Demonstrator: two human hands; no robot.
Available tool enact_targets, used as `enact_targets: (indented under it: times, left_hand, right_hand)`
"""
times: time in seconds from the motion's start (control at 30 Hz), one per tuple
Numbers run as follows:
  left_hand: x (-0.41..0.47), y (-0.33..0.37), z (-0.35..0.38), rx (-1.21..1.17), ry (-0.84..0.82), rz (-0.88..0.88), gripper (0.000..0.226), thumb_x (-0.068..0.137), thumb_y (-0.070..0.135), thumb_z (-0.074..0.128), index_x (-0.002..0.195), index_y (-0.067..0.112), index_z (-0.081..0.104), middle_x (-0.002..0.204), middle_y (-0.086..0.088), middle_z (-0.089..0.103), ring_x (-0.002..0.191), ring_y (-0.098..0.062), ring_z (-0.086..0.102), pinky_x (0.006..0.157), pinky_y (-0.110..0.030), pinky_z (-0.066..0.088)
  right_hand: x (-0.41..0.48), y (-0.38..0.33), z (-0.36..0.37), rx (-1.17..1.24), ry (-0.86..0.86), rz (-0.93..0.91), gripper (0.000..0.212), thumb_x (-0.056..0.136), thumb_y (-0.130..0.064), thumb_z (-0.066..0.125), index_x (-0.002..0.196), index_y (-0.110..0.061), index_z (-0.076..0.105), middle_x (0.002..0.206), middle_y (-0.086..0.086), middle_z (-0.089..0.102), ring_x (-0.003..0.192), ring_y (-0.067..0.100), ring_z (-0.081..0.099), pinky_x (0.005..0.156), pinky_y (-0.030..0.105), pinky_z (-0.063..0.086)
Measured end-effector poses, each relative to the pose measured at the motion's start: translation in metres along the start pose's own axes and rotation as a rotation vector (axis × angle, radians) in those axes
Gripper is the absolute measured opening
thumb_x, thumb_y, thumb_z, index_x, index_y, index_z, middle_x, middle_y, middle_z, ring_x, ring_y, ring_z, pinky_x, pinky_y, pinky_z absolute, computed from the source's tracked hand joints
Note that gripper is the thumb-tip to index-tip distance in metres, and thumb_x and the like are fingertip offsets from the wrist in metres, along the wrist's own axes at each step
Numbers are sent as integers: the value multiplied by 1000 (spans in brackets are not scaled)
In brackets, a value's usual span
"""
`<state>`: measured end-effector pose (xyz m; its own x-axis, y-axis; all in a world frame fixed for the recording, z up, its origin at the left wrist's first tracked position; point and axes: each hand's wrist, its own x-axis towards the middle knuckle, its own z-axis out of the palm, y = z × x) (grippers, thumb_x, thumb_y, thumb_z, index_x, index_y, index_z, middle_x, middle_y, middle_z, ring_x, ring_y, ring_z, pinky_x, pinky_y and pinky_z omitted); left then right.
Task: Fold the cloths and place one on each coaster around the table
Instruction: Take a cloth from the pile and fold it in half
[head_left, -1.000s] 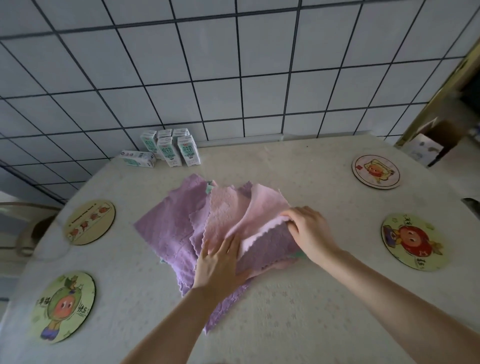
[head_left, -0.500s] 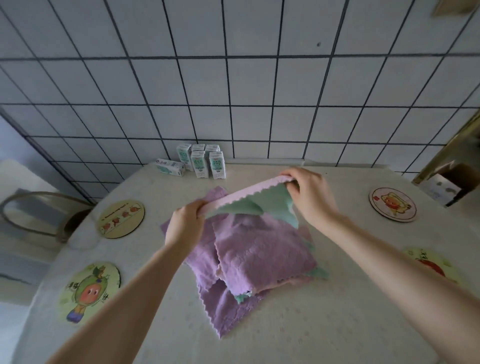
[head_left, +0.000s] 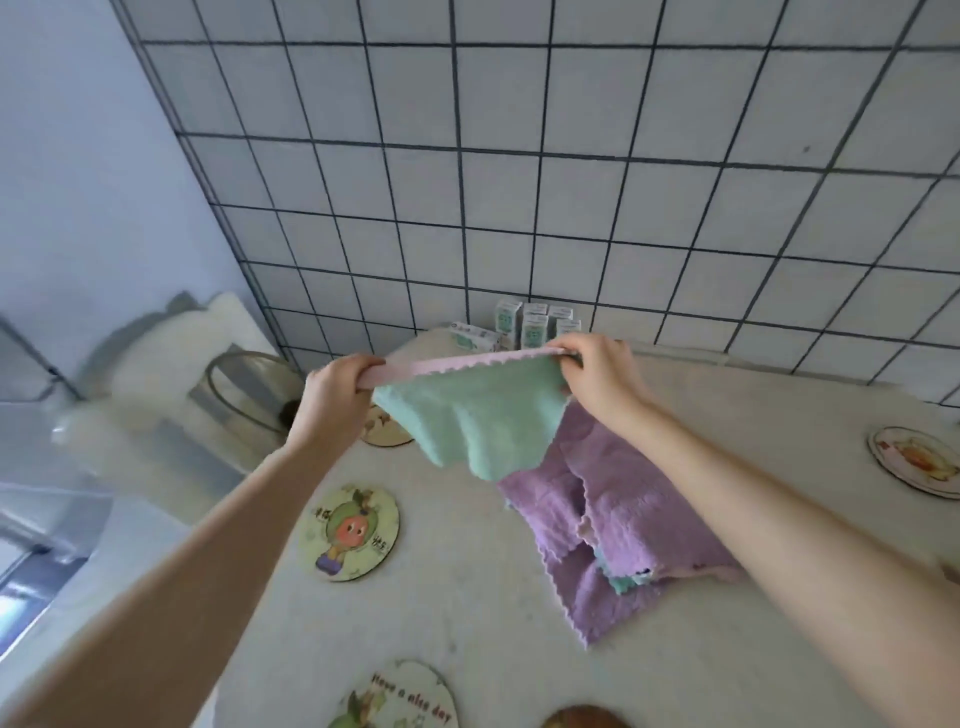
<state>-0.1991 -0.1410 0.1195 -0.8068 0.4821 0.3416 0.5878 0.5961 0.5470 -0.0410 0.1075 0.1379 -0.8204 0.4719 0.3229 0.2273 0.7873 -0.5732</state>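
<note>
Two hands, the left hand (head_left: 332, 387) and the right hand (head_left: 597, 379), each pinch a top corner of a fluffy cloth (head_left: 478, 415). It is mint green on its near face and pink along its scalloped upper edge, and is stretched taut in the air above the pale counter (head_left: 467, 613). It hangs softly wrinkled, partly over a heap of purple microfibre cloths (head_left: 623, 519), near a round cartoon-printed coaster (head_left: 349, 530).

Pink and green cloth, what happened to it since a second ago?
The left hand and right hand pinched its top edge and lifted the cloth off the purple pile, stretching it in the air. The pile stayed on the table; coasters stay bare.
</note>
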Motion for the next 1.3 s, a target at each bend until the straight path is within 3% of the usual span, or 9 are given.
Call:
enact_targets:
  times: [0.2,0.37,0.6,0.77,0.93,1.07,1.17,1.23,1.3]
  left_hand:
    - [-41,-74,-44,77,77,146,38,78,-4,63,114,9,66,110,-8,67,107,-25,56,93,-34,43]
    - [-105,-123,-44,117,28,174,39,82,-2,65,120,3,63,123,-10,62,122,-25,50,105,-39,40]
    - [-226,-174,6,87,-189,195,40,74,-7,73,113,-1,67,117,-14,66,116,-30,57,99,-45,48]
    - [-320,-203,41,57,-408,123,52,70,-8,77,118,7,65,122,-10,65,119,-27,57,84,-48,56]
    - [-378,-194,46,19,-424,130,38,79,-1,62,116,6,67,120,-9,66,116,-27,59,92,-42,52]
    - [-395,-190,35,0,-404,61,36,82,8,50,112,11,70,116,-1,68,110,-21,63,94,-32,48]
    - [-389,-188,30,-74,-390,-67,34,76,-6,62,105,9,72,107,-1,71,103,-19,65,94,-22,44]
    - [-378,-186,24,-135,-371,-218,35,74,-11,66,98,12,74,95,3,72,92,-17,67,85,-8,42]
    - [-361,-183,20,-211,-361,-390,35,77,-6,68,88,26,75,82,14,71,78,-5,66,72,-4,42]
  right_hand:
    - [-25,-56,58,58,70,-85,25,88,0,56,105,-10,71,103,3,72,94,14,65,76,10,35]
    - [-86,-59,98,24,59,-175,29,78,8,59,100,-5,71,104,11,72,98,23,67,87,12,36]
    - [-206,-17,144,16,-280,-25,42,81,12,57,116,-9,66,123,8,62,121,18,54,105,18,32]
    - [-284,9,159,-61,-558,16,48,88,14,43,127,-10,58,136,5,53,132,14,42,113,22,23]
    - [-339,26,158,-98,-691,85,54,88,13,35,129,-13,57,140,2,49,135,9,36,112,19,19]
    - [-359,26,154,-80,-702,91,51,88,10,40,126,-18,60,133,-7,53,131,4,39,110,17,21]
    - [-356,29,151,-40,-610,144,40,84,5,55,111,-21,68,115,-8,64,114,6,55,99,12,34]
    - [-345,29,149,12,-527,212,30,80,0,64,98,-23,72,98,-10,67,95,7,63,84,3,38]
    - [-329,25,146,111,-449,313,19,80,-5,69,87,-23,71,86,-12,69,82,5,65,73,6,45]
